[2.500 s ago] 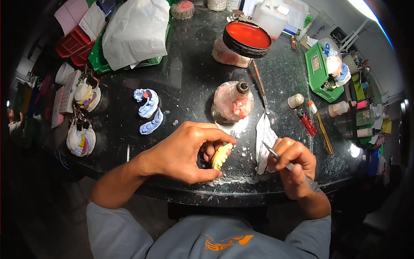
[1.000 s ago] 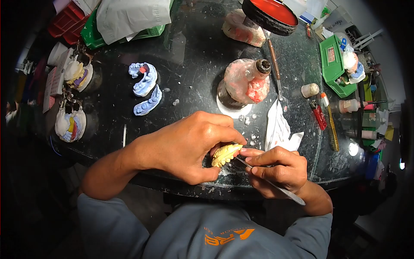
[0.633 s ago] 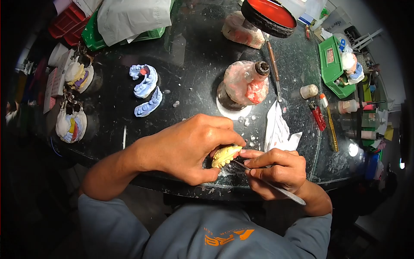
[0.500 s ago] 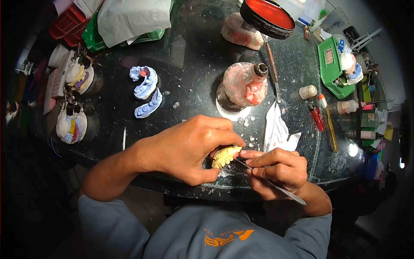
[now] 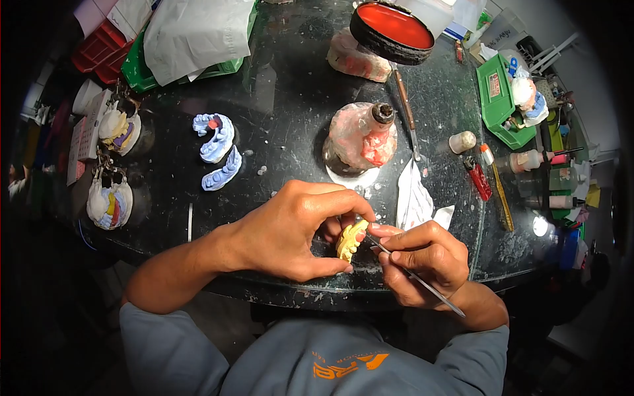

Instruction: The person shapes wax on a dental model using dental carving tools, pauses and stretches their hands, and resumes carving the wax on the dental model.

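Note:
Near the table's front edge, my left hand (image 5: 297, 231) grips a yellow dental model (image 5: 347, 244) between thumb and fingers. A small pinkish-red patch shows on the model's right side. My right hand (image 5: 429, 267) pinches a thin metal wax carver (image 5: 432, 290) like a pen. The carver's tip is close to the model's right side; whether it touches, I cannot tell. My right fingertips are beside the model's upper end. Beyond my hands stands a wax-smeared alcohol burner (image 5: 356, 138). Two blue dental model pieces (image 5: 214, 137) lie to its left.
A tin of red wax (image 5: 393, 30) sits at the back, near a brown-handled wax knife (image 5: 405, 102). White tissue (image 5: 414, 195) lies right of the burner. At left are mounted models (image 5: 109, 198); at right, a toothbrush (image 5: 500, 188), red-handled tool (image 5: 477, 178) and green tray (image 5: 492, 99).
My left hand has turned the yellow model to a steeper angle, bringing its red patch more into view. The carver has rotated slightly in my right hand. The whole view has shifted a little.

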The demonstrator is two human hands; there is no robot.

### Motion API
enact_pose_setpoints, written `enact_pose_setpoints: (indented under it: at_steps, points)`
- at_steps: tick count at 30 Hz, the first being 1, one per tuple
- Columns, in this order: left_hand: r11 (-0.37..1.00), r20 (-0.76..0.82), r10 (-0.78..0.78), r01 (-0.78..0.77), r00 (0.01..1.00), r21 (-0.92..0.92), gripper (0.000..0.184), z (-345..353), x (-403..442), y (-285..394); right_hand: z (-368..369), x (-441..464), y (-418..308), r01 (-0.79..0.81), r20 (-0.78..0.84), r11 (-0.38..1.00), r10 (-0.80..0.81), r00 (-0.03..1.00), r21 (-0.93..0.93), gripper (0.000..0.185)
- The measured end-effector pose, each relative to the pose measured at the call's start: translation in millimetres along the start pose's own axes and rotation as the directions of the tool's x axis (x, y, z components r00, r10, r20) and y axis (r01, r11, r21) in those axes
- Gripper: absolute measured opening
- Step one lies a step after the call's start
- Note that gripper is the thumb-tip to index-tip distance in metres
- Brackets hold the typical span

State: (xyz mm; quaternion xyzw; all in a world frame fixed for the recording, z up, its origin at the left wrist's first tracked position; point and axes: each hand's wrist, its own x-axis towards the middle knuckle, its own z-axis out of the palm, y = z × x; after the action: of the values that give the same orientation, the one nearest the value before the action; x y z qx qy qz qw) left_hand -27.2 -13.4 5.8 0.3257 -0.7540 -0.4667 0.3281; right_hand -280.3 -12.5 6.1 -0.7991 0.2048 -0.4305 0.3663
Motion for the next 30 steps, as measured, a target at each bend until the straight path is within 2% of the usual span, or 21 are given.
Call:
enact_pose_setpoints:
  at_steps: [16, 30]
  points:
    - [1.000, -0.030, -0.004, 0.004, 1.000, -0.016, 0.053, 3.7, -1.1, -0.6, 3.3, 1.2, 2.1, 0.022, 0.002, 0.999, -0.022, 1.000, -0.041, 0.021]
    - [0.999, -0.023, 0.046, -0.047, 0.999, -0.005, 0.055, 1.2, -1.1, -0.1, -4.9, 4.4, 3.3, 0.029, 0.077, 0.999, -0.028, 0.997, -0.016, 0.020]
